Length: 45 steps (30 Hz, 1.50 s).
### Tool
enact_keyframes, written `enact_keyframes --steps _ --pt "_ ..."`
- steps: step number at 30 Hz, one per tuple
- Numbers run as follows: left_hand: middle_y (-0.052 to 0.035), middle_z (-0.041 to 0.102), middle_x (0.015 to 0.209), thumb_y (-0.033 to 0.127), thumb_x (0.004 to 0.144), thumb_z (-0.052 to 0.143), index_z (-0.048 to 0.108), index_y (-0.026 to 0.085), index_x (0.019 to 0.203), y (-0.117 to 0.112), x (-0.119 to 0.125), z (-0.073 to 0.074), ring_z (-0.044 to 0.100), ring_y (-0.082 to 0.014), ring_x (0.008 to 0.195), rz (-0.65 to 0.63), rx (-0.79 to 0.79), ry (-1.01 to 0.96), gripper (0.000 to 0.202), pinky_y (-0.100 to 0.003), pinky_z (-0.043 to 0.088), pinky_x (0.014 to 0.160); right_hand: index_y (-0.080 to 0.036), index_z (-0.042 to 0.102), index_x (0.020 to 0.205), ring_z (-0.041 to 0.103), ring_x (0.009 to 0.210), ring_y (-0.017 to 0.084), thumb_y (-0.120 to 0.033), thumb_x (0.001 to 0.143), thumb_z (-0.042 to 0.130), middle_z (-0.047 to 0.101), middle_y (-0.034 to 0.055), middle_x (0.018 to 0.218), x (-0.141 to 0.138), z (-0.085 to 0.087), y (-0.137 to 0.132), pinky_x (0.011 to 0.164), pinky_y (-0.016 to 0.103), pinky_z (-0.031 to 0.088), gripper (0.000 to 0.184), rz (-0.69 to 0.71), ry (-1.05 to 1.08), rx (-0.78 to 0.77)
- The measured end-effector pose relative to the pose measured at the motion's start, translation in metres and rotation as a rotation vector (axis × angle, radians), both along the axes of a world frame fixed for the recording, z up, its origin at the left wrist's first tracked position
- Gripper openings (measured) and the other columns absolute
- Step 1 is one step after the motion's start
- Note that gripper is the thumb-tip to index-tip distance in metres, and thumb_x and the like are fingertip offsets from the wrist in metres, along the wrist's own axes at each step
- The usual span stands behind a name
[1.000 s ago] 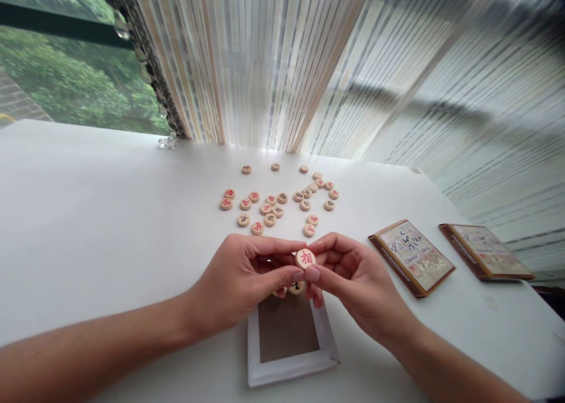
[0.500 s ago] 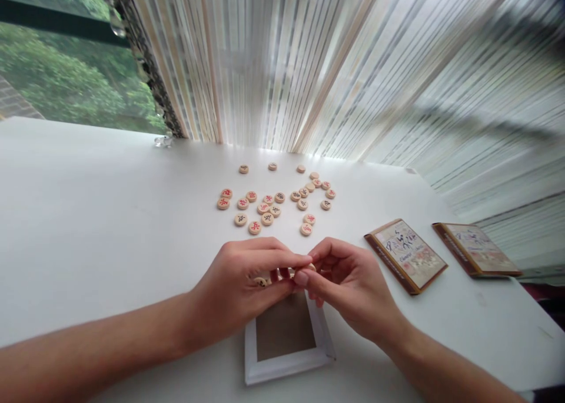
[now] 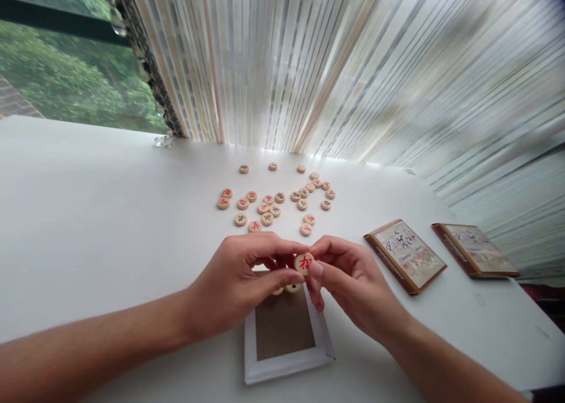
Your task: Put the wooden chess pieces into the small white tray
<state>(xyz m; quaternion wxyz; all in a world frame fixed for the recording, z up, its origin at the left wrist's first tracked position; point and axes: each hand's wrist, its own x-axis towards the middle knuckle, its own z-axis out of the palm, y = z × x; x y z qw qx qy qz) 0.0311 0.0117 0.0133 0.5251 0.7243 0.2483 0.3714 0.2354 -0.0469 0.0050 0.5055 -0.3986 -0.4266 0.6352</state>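
Observation:
A round wooden Chinese chess piece (image 3: 303, 264) with a red character faces me, pinched at its edges between my two hands. My left hand (image 3: 247, 273) is closed, with its thumb and forefinger at the piece's left side. On the other side, my right hand (image 3: 353, 279) grips it with thumb and forefinger. Below the hands lies a white open box (image 3: 286, 367) with a grey-brown floor. Another chess piece (image 3: 292, 287) with a dark mark shows at the box's far end, and one more is partly hidden by my left thumb.
Beyond my hands, several chess pieces (image 3: 267, 219) with red or black characters lie scattered on the white table (image 3: 110, 226). Some show blank faces. To the right lie a Chinese chess box lid (image 3: 408, 256) and a similar flat box (image 3: 479, 249). A striped string curtain (image 3: 265, 67) hangs behind.
The held chess piece has turned from nearly edge-on to upright, so its red character now shows. Both hands stay close to where they were over the white box.

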Motion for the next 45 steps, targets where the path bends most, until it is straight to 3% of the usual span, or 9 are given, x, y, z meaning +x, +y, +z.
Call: enact_keyframes --steps 5,11,21,33,41,45 --pt "-0.0023 0.081 0.092 0.016 0.092 0.081 0.084 0.019 0.115 -0.002 0.000 0.000 0.073 -0.0115 0.079 -0.005 -0.042 0.006 0.024 -0.018 0.058 0.070 -0.018 0.072 0.089 0.067 0.054 0.010 -0.029 0.076 0.098 0.075 -0.0001 0.073 -0.003 0.002 0.001 0.048 0.017 0.056 0.031 0.004 0.051 -0.049" --pt "-0.0017 0.079 0.091 0.009 0.092 0.078 0.083 0.021 0.118 -0.003 -0.002 -0.003 0.071 -0.0099 0.077 -0.028 0.120 0.029 0.029 -0.017 0.056 0.070 -0.016 0.071 0.078 0.064 0.049 0.009 -0.022 0.060 0.105 0.073 -0.0018 0.065 -0.006 0.005 0.002 0.045 0.016 0.054 0.039 0.004 0.050 -0.130" --pt "-0.0030 0.077 0.086 0.007 0.089 0.078 0.084 0.021 0.115 -0.004 -0.002 0.000 0.072 -0.0122 0.074 -0.047 0.138 -0.004 0.030 -0.021 0.059 0.071 -0.016 0.072 0.076 0.068 0.047 0.013 -0.034 0.073 0.100 0.075 0.0021 0.061 -0.007 0.010 -0.002 0.046 0.020 0.058 0.034 0.005 -0.034 -0.062" --pt "-0.0053 0.082 0.089 0.016 0.090 0.083 0.086 0.018 0.112 -0.003 -0.002 -0.001 0.074 -0.0143 0.075 -0.005 0.000 -0.013 0.023 -0.021 0.058 0.067 -0.014 0.078 0.090 0.074 0.057 0.014 -0.031 0.087 0.090 0.079 0.0050 0.068 0.000 0.007 -0.001 0.058 0.023 0.065 0.021 0.073 0.001 -0.006" --pt "-0.0064 0.080 0.090 0.009 0.094 0.074 0.083 0.022 0.123 -0.001 -0.002 0.000 0.073 -0.0132 0.074 -0.087 0.154 -0.019 0.033 -0.020 0.060 0.070 -0.016 0.072 0.077 0.071 0.050 0.013 -0.024 0.066 0.103 0.077 0.0008 0.065 -0.002 0.009 0.001 0.049 0.021 0.062 0.033 0.048 0.047 -0.096" --pt "-0.0074 0.082 0.095 0.007 0.094 0.073 0.083 0.023 0.123 -0.001 -0.002 -0.001 0.075 -0.0137 0.079 -0.084 0.228 -0.027 0.035 -0.019 0.059 0.071 -0.016 0.070 0.073 0.069 0.047 0.014 -0.028 0.065 0.104 0.076 0.0016 0.061 -0.003 0.010 0.000 0.046 0.021 0.059 0.037 0.043 0.013 -0.116"
